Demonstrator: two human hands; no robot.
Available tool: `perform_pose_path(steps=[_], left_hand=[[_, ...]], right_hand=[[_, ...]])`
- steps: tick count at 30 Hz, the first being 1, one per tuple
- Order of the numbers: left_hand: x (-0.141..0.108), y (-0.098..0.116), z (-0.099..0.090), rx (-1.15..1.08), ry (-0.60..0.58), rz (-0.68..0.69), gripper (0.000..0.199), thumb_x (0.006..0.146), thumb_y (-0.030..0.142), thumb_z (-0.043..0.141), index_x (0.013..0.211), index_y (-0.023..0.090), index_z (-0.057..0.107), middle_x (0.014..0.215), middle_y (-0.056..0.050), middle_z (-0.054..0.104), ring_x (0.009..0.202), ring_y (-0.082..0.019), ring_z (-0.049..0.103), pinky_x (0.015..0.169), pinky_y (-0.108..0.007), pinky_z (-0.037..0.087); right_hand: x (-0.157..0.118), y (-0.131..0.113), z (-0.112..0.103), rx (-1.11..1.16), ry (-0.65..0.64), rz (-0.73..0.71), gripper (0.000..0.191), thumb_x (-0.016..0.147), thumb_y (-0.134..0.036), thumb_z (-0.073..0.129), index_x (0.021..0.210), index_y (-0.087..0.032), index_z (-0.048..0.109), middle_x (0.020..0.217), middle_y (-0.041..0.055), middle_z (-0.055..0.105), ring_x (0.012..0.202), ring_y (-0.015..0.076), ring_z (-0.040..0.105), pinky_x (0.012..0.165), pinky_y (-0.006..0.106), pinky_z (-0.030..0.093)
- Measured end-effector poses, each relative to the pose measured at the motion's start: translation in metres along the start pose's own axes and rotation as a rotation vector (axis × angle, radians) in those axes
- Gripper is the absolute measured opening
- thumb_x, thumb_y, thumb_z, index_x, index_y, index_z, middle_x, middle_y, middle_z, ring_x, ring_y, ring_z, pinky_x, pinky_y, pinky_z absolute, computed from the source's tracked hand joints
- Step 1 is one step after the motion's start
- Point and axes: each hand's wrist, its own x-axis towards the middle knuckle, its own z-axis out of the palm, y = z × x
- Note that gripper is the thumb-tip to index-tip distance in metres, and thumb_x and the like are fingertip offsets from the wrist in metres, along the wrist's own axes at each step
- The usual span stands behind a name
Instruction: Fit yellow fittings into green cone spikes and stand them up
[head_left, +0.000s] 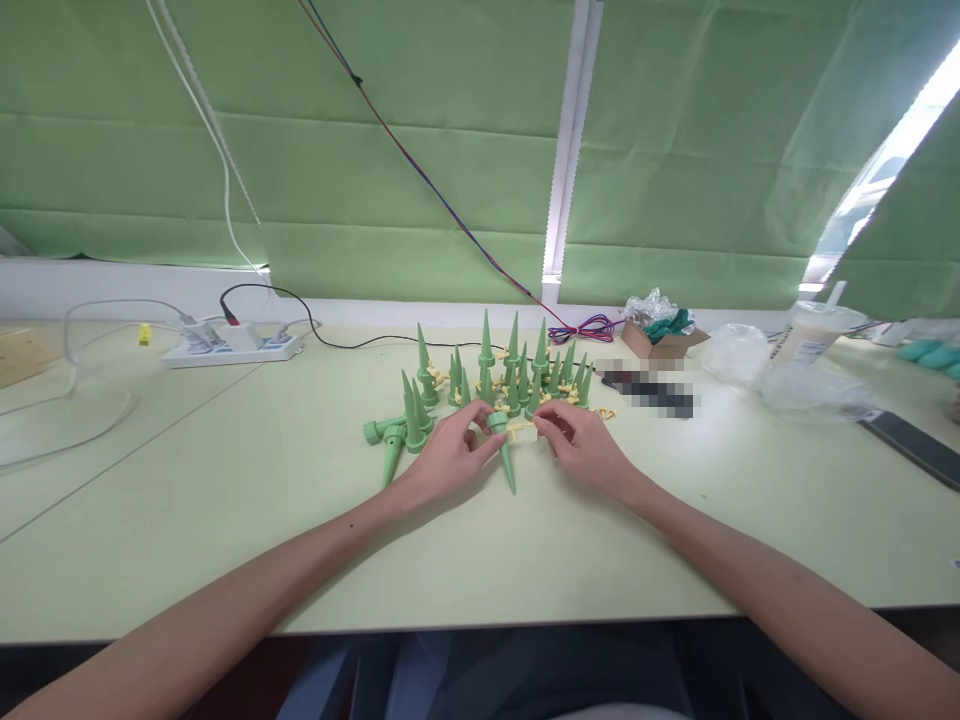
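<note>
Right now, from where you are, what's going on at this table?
A person is working with two bare hands. The left hand has a green spike in its grip near the wide end, the tip pointing toward the person. The right hand pinches a small yellow piece at that wide end; whether the two are joined is unclear. Beyond the hands, upright green spikes stand clustered, with more yellow pieces among and beside them.
</note>
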Motion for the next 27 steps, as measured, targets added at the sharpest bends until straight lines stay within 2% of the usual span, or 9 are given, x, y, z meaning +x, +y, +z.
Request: perform_pose_path(steps=[22, 27], left_hand=[[-0.0023, 0.0051, 0.0033, -0.001, -0.017, 0.044, 0.027, 0.091, 0.043, 0.053, 0.109, 0.022, 0.051, 0.096, -0.001, 0.059, 0.053, -0.008, 0.05, 0.052, -0.024, 0.038], [-0.0034, 0.0066, 0.0036, -0.003, -0.015, 0.038, 0.028, 0.091, 0.042, 0.053, 0.111, 0.022, 0.052, 0.093, -0.001, 0.059, 0.054, -0.009, 0.051, 0.051, -0.024, 0.037]], right_hand=[[-0.0008, -0.0023, 0.0051, -0.028, -0.027, -0.011, 0.017, 0.096, -0.028, 0.047, 0.088, -0.02, 0.059, 0.079, 0.0018, 0.065, 0.068, 0.0153, 0.056, 0.061, 0.027, 0.04], [-0.0007, -0.0026, 0.0053, -0.032, -0.03, -0.016, 0.018, 0.097, -0.027, 0.047, 0.086, -0.02, 0.059, 0.075, 0.0007, 0.064, 0.061, 0.0136, 0.053, 0.06, 0.027, 0.039]])
